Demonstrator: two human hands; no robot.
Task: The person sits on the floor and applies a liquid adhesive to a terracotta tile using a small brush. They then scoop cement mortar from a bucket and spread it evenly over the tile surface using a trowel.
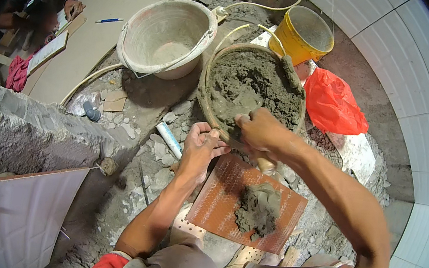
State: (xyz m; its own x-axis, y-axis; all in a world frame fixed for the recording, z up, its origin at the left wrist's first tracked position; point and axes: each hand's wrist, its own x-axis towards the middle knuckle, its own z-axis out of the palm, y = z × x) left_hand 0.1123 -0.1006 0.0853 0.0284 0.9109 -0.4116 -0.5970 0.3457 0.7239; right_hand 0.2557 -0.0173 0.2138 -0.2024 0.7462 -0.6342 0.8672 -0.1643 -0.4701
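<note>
A round bucket (pixel 201 96) full of wet grey mortar (pixel 243 83) stands in front of me. My left hand (pixel 201 146) is at its near rim, fingers curled against the edge. Beside it, my right hand (pixel 264 134) is closed round a trowel, whose wooden handle (pixel 265 164) shows below the wrist; its blade is mostly hidden near the rim. Below my hands a red-brown tile (pixel 216 200), ridged back upward, lies over my feet area with a lump of mortar (pixel 260 209) on its right half.
A large pale basin (pixel 168 34) and a yellow bucket (pixel 305 34) stand beyond. A red plastic bag (pixel 334 101) lies right, near the tiled wall (pixel 425 81). Left are a broken concrete edge (pixel 35 122) and a leaning tile (pixel 22 211). Another person's hand (pixel 73 8) works far left.
</note>
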